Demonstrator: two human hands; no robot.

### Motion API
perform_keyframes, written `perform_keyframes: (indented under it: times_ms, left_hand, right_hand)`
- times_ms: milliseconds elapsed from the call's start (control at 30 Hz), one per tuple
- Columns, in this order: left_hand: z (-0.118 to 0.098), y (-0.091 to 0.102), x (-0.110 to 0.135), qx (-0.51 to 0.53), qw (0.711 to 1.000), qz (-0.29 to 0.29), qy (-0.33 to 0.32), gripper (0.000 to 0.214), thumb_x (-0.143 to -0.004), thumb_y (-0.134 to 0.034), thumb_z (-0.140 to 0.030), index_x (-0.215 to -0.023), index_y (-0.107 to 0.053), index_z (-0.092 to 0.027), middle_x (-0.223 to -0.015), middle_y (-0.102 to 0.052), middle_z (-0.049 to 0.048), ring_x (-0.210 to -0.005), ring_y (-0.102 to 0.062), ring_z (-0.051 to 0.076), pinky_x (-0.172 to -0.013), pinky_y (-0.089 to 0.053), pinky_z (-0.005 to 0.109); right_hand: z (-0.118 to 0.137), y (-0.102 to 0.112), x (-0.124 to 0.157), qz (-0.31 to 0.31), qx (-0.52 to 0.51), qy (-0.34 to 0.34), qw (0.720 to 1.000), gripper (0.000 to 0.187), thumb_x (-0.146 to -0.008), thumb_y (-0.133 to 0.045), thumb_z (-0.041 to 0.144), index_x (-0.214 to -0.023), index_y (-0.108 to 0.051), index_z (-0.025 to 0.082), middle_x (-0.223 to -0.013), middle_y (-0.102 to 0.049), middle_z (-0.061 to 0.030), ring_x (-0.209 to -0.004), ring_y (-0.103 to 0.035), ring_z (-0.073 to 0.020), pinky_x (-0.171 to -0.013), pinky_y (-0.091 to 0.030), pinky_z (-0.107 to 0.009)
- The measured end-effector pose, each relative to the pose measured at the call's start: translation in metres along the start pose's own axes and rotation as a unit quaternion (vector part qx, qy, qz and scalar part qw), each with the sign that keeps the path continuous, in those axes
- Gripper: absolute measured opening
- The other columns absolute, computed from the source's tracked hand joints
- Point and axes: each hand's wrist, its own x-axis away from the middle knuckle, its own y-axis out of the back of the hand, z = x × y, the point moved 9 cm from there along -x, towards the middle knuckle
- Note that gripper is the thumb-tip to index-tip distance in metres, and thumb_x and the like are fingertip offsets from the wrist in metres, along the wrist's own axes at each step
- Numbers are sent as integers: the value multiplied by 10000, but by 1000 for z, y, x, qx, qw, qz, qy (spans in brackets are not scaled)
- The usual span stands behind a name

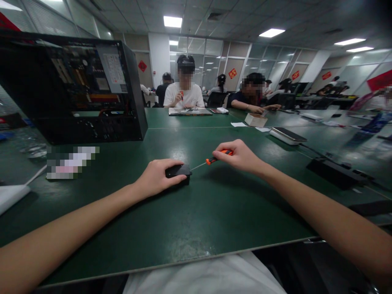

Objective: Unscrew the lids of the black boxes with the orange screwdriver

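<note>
My left hand (157,175) is closed around a small black box-shaped part (178,171), thumb at its near side and fingers along the far side. The part is at the middle of the green table (171,228). In my right hand (237,154) is a screwdriver (211,161) with an orange and black handle. Its thin metal shaft points left, and the tip meets or nearly meets the right end of the black part; contact is too fine to make out.
An open black computer case (122,118) stands at the left, near a blurred-out flat item (72,163). To the right lie a white device (288,135) and a black power strip (335,172) with cables. Across the table, people work beside a small box (256,119).
</note>
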Motion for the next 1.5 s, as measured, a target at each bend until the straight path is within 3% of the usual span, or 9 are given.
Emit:
perform_keyframes:
  times_ms: [100,233,333,533,667,867,1033,1267,1500]
  left_hand:
    - [3,2,-1,25,999,15,-13,488,-842,-683,-529,-1194,-732,-194,-1154,-764,88,-1017,-712,272,-900,-544,355]
    - [16,6,-2,51,998,21,17,531,-792,-725,-552,-1171,-746,-180,-1140,-769,100,-997,-719,294,-899,-557,387]
    - [19,8,-2,56,998,17,27,559,-780,-736,-562,-1177,-742,-168,-1151,-764,107,-1009,-716,301,-915,-556,400]
    - [19,6,-2,75,996,34,34,529,-794,-725,-553,-1175,-739,-187,-1143,-766,93,-995,-720,294,-925,-558,404]
    - [21,7,-2,69,996,32,41,533,-793,-723,-566,-1164,-742,-185,-1142,-766,96,-1000,-720,298,-929,-557,408]
    - [15,4,-1,73,997,12,33,512,-799,-733,-531,-1177,-740,-187,-1181,-754,96,-1051,-701,298,-977,-532,411]
    - [9,4,1,93,995,17,12,523,-816,-731,-495,-1243,-711,-195,-1214,-742,85,-1079,-691,280,-969,-530,374]
    - [33,3,3,106,991,58,59,544,-785,-742,-541,-1204,-739,-195,-1091,-786,64,-947,-733,283,-855,-564,355]
    - [28,-6,2,115,990,45,73,589,-778,-732,-573,-1211,-738,-173,-1069,-784,74,-918,-722,285,-882,-549,372]
  right_hand:
    - [-12,-13,-1,49,-22,-25,998,400,-918,-558,491,-812,-731,146,-671,-629,-4,-613,-504,-114,-599,-360,-256]
    - [-24,-48,6,201,-30,-36,978,503,-953,-467,559,-768,-676,140,-594,-460,41,-555,-398,-96,-547,-310,-249]
    - [-28,-55,9,244,-17,-26,969,518,-959,-450,574,-790,-668,135,-629,-478,36,-570,-410,-96,-559,-316,-252]
    - [-38,-38,8,253,25,-28,967,515,-923,-508,604,-865,-711,134,-660,-544,21,-592,-434,-107,-560,-314,-251]
    - [-41,-39,11,276,27,-24,960,508,-912,-528,598,-888,-730,133,-687,-590,6,-600,-454,-110,-553,-307,-246]
    - [-13,-59,12,252,33,22,967,496,-954,-493,569,-974,-726,131,-719,-626,-6,-607,-502,-113,-582,-331,-246]
    - [10,-64,12,235,44,57,969,453,-973,-491,537,-972,-701,135,-684,-596,3,-596,-506,-109,-586,-331,-237]
    - [13,-59,15,239,64,88,965,422,-980,-498,517,-976,-675,135,-747,-620,-21,-642,-527,-122,-613,-335,-245]
    - [21,-66,16,218,64,111,968,340,-1000,-479,441,-970,-620,133,-798,-623,-46,-687,-538,-138,-643,-353,-250]
